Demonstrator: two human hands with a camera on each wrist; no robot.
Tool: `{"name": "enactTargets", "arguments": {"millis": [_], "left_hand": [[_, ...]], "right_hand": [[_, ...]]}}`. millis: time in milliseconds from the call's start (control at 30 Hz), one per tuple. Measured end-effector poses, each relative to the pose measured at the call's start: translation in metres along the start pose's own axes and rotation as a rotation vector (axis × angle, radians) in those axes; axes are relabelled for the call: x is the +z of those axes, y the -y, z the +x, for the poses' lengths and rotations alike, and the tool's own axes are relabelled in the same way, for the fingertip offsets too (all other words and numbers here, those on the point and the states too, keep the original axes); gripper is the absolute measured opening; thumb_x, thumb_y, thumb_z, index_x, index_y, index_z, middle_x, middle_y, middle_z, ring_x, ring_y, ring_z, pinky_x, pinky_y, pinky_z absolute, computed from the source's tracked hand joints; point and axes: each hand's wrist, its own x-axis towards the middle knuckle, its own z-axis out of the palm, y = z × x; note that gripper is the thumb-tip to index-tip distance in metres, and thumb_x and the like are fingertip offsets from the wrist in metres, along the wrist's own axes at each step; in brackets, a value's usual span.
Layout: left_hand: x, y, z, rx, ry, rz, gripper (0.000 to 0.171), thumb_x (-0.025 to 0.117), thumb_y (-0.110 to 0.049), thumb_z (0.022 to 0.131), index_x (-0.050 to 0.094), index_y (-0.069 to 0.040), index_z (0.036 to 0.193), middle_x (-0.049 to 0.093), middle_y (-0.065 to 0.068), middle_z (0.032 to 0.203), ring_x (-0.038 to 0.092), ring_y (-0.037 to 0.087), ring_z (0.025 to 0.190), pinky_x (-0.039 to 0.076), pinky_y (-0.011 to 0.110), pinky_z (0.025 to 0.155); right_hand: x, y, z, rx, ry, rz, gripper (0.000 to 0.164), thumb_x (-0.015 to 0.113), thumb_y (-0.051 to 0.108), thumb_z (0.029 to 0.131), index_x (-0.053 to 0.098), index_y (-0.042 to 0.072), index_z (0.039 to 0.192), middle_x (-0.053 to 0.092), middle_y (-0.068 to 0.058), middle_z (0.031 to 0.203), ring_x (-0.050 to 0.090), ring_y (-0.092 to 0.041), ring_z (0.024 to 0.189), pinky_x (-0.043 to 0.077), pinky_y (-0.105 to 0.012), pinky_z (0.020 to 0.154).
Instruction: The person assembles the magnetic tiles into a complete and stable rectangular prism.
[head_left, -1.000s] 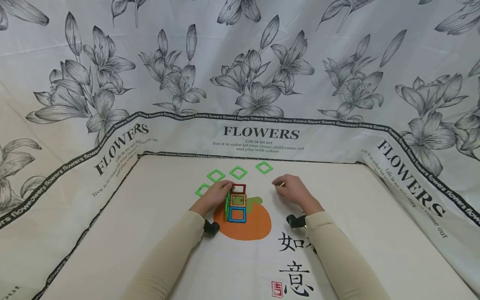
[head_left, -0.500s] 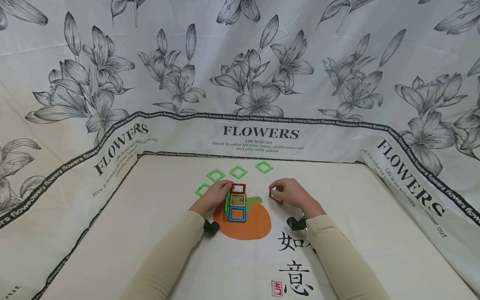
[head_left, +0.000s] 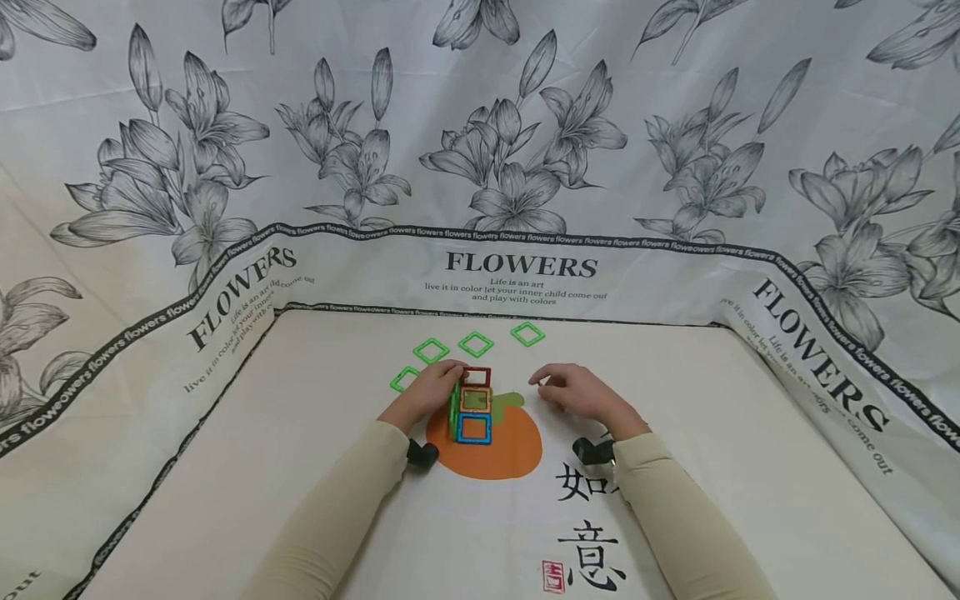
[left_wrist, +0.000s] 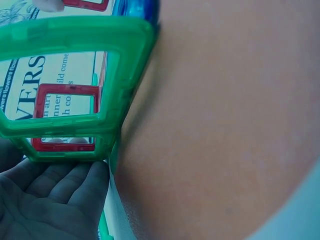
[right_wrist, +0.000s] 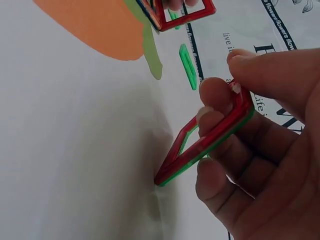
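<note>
My left hand [head_left: 425,394] grips a standing build of square magnetic tiles from its left, fingers at the far end. A green tile [left_wrist: 75,127] forms the left side. Along the top run a blue tile [head_left: 475,441], an orange tile [head_left: 476,389] and a red tile [head_left: 490,377]. To the right and apart from the build, my right hand [head_left: 581,390] pinches another red magnetic tile [right_wrist: 215,132] between thumb and fingers. A green edge [right_wrist: 220,142] lies flush beneath that red one, seemingly a second tile stacked to it.
Several loose green tiles lie behind the build, one at the back right [head_left: 521,340] and another near the middle [head_left: 467,351]. The white cloth [head_left: 225,500] carries an orange fruit print [head_left: 517,450] under the build. Upright fabric with flower prints [head_left: 517,275] encloses the table.
My right hand has moved left and slightly toward me, turning the red tile, which showed upright half a second ago. My left hand and the build stay in place.
</note>
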Motion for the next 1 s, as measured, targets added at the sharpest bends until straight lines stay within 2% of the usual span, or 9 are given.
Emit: {"name": "enactTargets", "arguments": {"millis": [133,267,367,500,667,867,1000], "left_hand": [[-0.001,-0.001,-0.001,0.002,-0.001,0.0,0.04,0.036,-0.037,0.105,0.061,-0.015,0.128,0.059,0.006,0.132,0.052,0.024,0.123,0.039,0.048,0.11],[0.0,-0.002,-0.002,0.004,-0.001,0.006,0.04,0.036,-0.037,0.105,0.061,-0.016,0.128,0.059,0.005,0.133,0.051,0.024,0.124,0.039,0.048,0.11],[0.0,-0.002,-0.002,0.004,-0.001,0.005,0.041,0.036,-0.038,0.105,0.06,-0.016,0.129,0.058,0.005,0.134,0.051,0.024,0.125,0.038,0.048,0.111],[-0.001,-0.002,-0.002,0.002,-0.001,0.007,0.042,0.036,-0.038,0.105,0.06,-0.016,0.131,0.057,0.006,0.135,0.05,0.025,0.126,0.038,0.048,0.111],[-0.001,-0.002,-0.002,-0.004,0.0,0.007,0.043,0.035,-0.039,0.105,0.059,-0.015,0.131,0.056,0.006,0.136,0.049,0.025,0.128,0.037,0.048,0.112],[0.0,-0.002,-0.001,-0.001,-0.004,0.011,0.042,0.036,-0.038,0.105,0.058,-0.015,0.132,0.058,0.006,0.134,0.051,0.025,0.126,0.038,0.048,0.111],[0.0,-0.002,-0.001,-0.003,-0.009,0.012,0.042,0.036,-0.038,0.105,0.058,-0.015,0.133,0.058,0.006,0.133,0.051,0.024,0.124,0.039,0.048,0.111]], "right_hand": [[0.003,-0.004,0.002,-0.02,0.02,0.121,0.024,0.061,0.021,0.094,0.067,0.011,0.114,0.066,-0.01,0.088,0.058,-0.021,0.072,0.049,-0.033,0.063],[0.005,-0.007,0.004,-0.056,0.063,0.214,0.036,0.068,0.016,0.089,0.063,0.008,0.123,0.067,-0.01,0.1,0.063,-0.023,0.079,0.053,-0.036,0.068],[0.007,-0.008,0.004,-0.078,0.103,0.248,0.046,0.071,0.013,0.085,0.059,0.007,0.13,0.065,-0.011,0.111,0.063,-0.023,0.086,0.055,-0.036,0.072],[0.01,-0.009,0.005,-0.089,0.13,0.26,0.051,0.071,0.01,0.085,0.056,0.008,0.134,0.064,-0.013,0.118,0.063,-0.023,0.091,0.056,-0.035,0.076],[0.014,-0.006,0.008,-0.105,0.099,0.263,0.056,0.071,0.012,0.085,0.053,0.011,0.138,0.065,-0.013,0.119,0.064,-0.022,0.099,0.055,-0.035,0.083],[0.019,-0.002,0.011,-0.122,0.085,0.326,0.068,0.071,0.008,0.085,0.041,0.01,0.147,0.067,-0.019,0.108,0.064,-0.021,0.091,0.054,-0.033,0.084],[0.021,0.0,0.013,-0.099,0.094,0.342,0.067,0.071,0.007,0.085,0.042,0.009,0.146,0.067,-0.016,0.104,0.064,-0.02,0.088,0.055,-0.032,0.085]]}}
